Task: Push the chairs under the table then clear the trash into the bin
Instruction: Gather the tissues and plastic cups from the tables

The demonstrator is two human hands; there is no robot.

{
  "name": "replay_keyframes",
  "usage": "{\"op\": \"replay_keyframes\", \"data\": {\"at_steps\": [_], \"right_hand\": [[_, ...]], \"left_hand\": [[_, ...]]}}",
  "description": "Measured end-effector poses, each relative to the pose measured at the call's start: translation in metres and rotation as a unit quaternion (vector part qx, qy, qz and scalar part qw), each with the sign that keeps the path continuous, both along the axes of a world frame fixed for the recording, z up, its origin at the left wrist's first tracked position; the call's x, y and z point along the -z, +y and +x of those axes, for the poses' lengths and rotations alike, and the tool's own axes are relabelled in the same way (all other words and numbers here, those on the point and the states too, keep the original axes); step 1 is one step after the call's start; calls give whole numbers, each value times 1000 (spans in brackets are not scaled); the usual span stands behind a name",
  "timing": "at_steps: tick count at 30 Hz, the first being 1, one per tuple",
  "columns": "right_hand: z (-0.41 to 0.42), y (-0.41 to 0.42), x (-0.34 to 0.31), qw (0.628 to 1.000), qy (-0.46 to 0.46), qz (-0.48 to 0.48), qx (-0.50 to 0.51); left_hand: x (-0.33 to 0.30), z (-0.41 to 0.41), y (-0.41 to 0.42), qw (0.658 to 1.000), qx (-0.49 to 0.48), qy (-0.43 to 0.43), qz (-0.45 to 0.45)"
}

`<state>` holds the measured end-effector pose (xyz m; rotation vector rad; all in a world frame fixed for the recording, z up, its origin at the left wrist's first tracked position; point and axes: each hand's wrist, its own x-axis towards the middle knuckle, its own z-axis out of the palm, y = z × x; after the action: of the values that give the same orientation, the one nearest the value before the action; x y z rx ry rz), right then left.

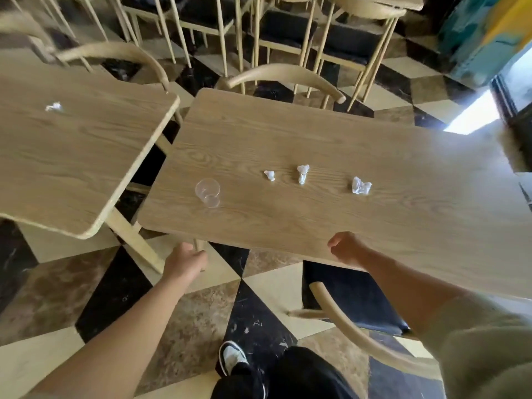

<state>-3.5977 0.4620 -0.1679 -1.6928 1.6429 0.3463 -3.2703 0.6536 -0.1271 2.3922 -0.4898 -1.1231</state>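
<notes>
Pale wood grain fills your head view: the table in front of you carries the trash in a loose row. A clear plastic cup lies tipped on its side near the table's left end. To its right sit three crumpled white paper wads, well apart from one another: a small one, a taller one and a wider one.

Your left hand reaches forward below the table's near left corner, fingers loosely extended and holding nothing, close to a thin leg there; whether it touches it you cannot tell. Your right hand is at the near edge of the table with its fingers curled inward; nothing shows in its grasp, though whether it grips the edge is unclear.

A chair with a dark seat and curved wooden back stands at your right, its seat partly under the table. Another chair sits at the far side, its curved back just beyond the tabletop.

A second table stands just to the left with one more paper wad on it. Your shoe rests on the checkered floor.
</notes>
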Motion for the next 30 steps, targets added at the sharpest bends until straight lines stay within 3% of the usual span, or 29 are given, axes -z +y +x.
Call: {"op": "replay_keyframes", "data": {"at_steps": [6, 13, 16, 20, 23, 30], "right_hand": [[25, -43, 9, 989, 4, -121, 79], [10, -143, 28, 949, 26, -159, 271], [16, -172, 31, 937, 23, -167, 306], [58, -200, 36, 950, 24, -158, 270], [117, -196, 37, 972, -3, -164, 171], [264, -110, 34, 977, -133, -162, -42]], "left_hand": [[9, 37, -61, 997, 44, -67, -24], [42, 64, -157, 988, 93, -118, -32], [48, 70, -181, 983, 102, -151, -37], [51, 84, -202, 978, 115, -163, -53], [52, 102, -207, 980, 102, -162, -60], [52, 139, -193, 985, 67, -132, -89]]}}
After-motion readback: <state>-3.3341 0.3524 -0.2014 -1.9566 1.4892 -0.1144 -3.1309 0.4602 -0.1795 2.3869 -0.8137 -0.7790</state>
